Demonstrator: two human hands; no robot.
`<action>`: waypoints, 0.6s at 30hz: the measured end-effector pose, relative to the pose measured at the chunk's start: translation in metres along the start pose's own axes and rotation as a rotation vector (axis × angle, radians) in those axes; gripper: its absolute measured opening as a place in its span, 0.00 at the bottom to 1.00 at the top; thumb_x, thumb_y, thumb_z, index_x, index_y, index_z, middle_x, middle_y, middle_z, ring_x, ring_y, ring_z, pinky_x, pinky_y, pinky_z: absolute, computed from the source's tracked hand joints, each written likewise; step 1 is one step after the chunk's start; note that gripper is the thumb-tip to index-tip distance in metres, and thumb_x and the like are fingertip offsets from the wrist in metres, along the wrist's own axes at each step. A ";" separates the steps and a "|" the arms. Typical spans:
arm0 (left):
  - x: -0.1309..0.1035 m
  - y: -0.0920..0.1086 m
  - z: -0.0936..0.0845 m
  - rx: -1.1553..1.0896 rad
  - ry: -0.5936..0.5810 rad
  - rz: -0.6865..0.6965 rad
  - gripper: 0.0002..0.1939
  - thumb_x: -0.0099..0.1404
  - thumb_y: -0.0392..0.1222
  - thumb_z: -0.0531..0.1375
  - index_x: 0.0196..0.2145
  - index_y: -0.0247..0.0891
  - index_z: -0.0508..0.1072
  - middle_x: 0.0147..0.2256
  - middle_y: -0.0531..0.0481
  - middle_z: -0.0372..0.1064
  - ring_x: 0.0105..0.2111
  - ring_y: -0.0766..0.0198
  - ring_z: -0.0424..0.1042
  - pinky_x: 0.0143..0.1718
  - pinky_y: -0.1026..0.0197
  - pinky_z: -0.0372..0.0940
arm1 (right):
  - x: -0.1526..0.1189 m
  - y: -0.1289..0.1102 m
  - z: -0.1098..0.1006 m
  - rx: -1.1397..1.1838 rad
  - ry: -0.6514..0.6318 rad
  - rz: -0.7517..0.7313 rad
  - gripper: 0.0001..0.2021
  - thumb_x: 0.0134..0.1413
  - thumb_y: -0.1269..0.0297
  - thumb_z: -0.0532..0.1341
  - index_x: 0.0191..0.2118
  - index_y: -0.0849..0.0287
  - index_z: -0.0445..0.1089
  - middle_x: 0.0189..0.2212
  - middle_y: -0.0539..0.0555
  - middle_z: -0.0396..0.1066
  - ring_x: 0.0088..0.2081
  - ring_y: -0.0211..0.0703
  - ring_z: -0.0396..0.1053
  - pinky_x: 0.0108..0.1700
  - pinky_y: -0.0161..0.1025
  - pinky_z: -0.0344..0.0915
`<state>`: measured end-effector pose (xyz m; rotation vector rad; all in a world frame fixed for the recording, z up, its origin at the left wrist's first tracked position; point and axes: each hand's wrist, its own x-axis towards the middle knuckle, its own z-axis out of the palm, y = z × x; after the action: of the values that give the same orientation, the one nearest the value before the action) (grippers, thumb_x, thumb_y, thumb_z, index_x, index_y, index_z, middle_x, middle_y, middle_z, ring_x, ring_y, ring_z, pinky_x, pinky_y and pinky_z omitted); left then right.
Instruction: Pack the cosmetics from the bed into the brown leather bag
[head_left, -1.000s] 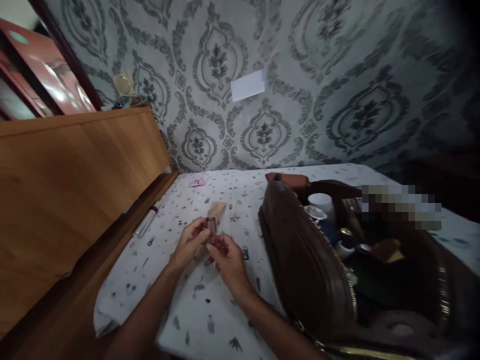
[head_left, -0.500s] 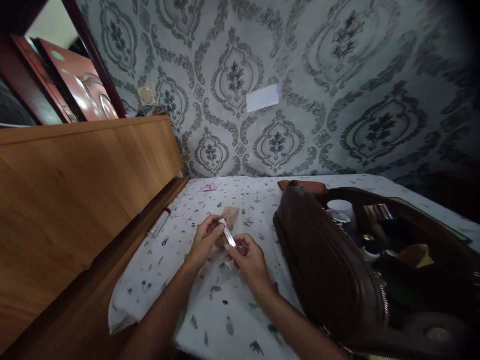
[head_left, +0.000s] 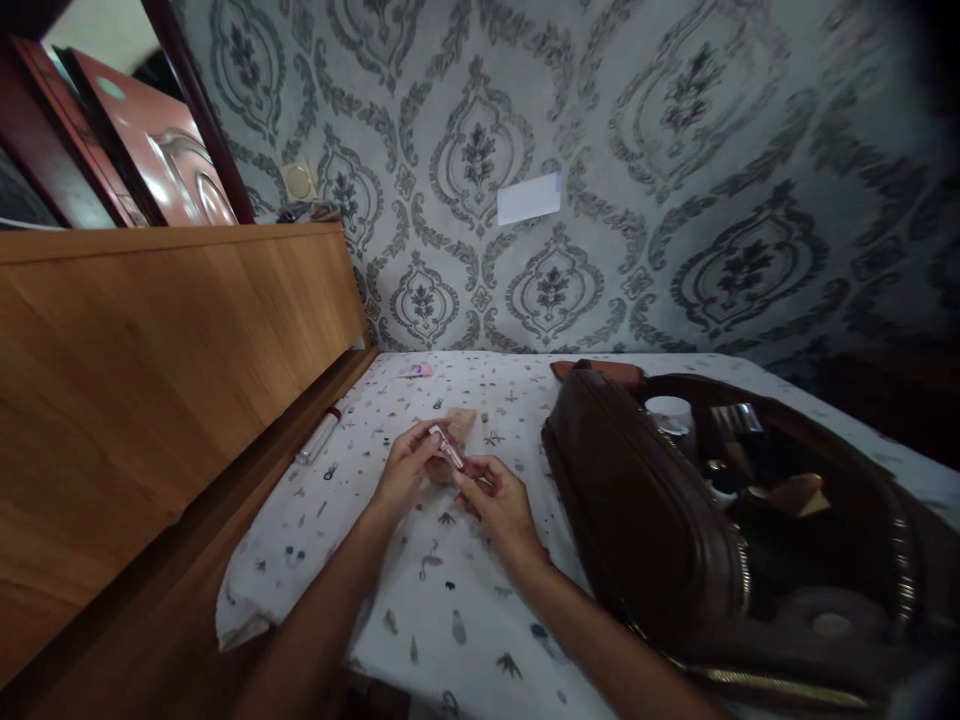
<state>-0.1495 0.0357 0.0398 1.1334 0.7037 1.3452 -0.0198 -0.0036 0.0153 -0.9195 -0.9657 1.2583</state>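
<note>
My left hand (head_left: 403,470) pinches the upper, white end of a small slim lip gloss tube (head_left: 448,448). At its lower, dark red end, the fingers of my right hand (head_left: 501,505) are closed round it. The tube is held at a slant above the bed sheet; its print is too small to read. Just behind my fingers lies a beige squeeze tube (head_left: 463,422), partly hidden by my left hand.
To the right stands an open brown leather bag (head_left: 622,500) with jars and cosmetics inside. On the left, a clear tube with a dark red cap (head_left: 319,437) lies by the wooden board (head_left: 187,350). A small pink packet (head_left: 417,370) rests near the patterned wall (head_left: 480,270).
The slim tube has turned a little in my fingers and shifted slightly up and left; its dark red end now shows at my right fingertips. The camera view has tilted slightly.
</note>
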 end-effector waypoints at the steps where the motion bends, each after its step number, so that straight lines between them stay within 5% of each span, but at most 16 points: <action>1: 0.000 0.000 0.000 -0.007 -0.002 -0.005 0.23 0.54 0.49 0.70 0.43 0.34 0.77 0.33 0.47 0.75 0.34 0.62 0.72 0.38 0.61 0.65 | 0.000 0.000 0.000 -0.001 -0.002 -0.005 0.21 0.36 0.51 0.71 0.33 0.59 0.68 0.28 0.49 0.71 0.20 0.34 0.64 0.18 0.30 0.54; 18: -0.005 -0.001 -0.001 0.146 -0.016 -0.015 0.21 0.59 0.51 0.66 0.45 0.37 0.75 0.34 0.49 0.73 0.32 0.63 0.72 0.35 0.62 0.68 | -0.001 0.004 0.000 0.033 0.003 -0.030 0.15 0.38 0.56 0.67 0.30 0.57 0.65 0.27 0.47 0.69 0.21 0.33 0.63 0.18 0.29 0.53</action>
<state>-0.1505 0.0310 0.0380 1.2503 0.8076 1.2873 -0.0209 -0.0046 0.0117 -0.8783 -0.9508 1.2438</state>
